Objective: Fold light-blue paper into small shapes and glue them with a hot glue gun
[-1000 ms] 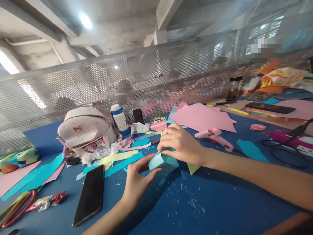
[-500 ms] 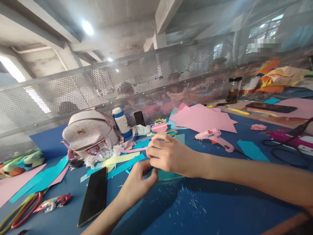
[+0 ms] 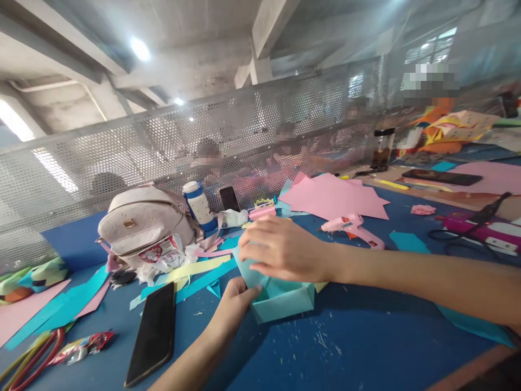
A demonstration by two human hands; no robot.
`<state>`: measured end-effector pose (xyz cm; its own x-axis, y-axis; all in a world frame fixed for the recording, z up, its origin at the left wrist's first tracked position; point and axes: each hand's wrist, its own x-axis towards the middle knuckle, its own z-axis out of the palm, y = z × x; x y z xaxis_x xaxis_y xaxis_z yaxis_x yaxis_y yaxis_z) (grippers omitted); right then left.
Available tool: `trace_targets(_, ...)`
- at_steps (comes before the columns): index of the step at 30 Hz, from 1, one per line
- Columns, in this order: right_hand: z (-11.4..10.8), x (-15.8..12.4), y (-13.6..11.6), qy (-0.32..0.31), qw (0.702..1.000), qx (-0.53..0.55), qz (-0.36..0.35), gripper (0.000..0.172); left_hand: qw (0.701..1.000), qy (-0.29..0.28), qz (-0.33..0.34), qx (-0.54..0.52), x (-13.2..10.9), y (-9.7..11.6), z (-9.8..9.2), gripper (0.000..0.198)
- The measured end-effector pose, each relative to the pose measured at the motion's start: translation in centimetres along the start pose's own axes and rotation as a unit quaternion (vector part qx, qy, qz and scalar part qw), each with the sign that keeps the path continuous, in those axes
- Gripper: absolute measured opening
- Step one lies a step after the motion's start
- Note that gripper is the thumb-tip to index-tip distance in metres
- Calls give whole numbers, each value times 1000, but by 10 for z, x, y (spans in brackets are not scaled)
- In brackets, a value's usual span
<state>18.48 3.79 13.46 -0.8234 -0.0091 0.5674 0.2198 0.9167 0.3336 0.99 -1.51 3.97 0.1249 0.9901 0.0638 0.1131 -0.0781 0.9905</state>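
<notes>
Pinching the left end of a pale blue folded-paper box (image 3: 283, 310) between thumb and fingers, my left hand (image 3: 236, 295) appears to pin that corner so the paper cannot slide on the blue worktop (image 3: 350, 353). The box sits open side up, near the middle of the worktop. My right hand (image 3: 280, 247) arches over it from the right, fingers bent against a raised flap (image 3: 245, 267), perhaps to keep it upright; its fingertips are partly hidden, so I cannot tell whether they grip or only press.

Beyond my right wrist lies a pink glue gun (image 3: 354, 231), its handle turned towards the worktop's right side, probably for easy reach. Pink sheets (image 3: 334, 196) are heaped towards the far edge, likely to leave folding room. Along that edge, before a perforated metal screen (image 3: 244, 136), stand a pale backpack (image 3: 144, 220) and a white-and-blue bottle (image 3: 199, 206), seemingly out of the way. A dark phone (image 3: 152, 334) lies flat left of my left hand, near blue and yellow paper strips (image 3: 203, 266).
</notes>
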Motion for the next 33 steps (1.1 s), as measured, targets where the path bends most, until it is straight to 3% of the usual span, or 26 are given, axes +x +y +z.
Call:
trace_targets(2,-1,-21,2,47,991,76,99,12,1000,22,2,-1,-1,-4,-1,37)
trace_targets(5,11,-60,-2,104,949,170,246,18,993,104,39,43,-3,-8,-3,36)
trace_targets(8,29,-91,-8,88,905,254,329,38,981,138,88,103,-6,-11,-3,35)
trace_targets(10,38,-102,-11,83,884,293,356,38,979,131,100,120,-7,-13,-2,34)
trace_targets(17,40,-106,-5,37,879,273,388,18,981,148,63,107,-3,-26,-4,34)
trace_targets(23,48,-113,1,-27,865,327,379,30,984,146,31,95,0,-32,-6,36)
trace_targets(26,52,-114,0,-42,873,321,363,35,986,143,26,87,1,-33,-8,36)
trace_targets(33,56,-116,0,-29,888,321,327,24,992,114,21,52,3,-32,-7,34)
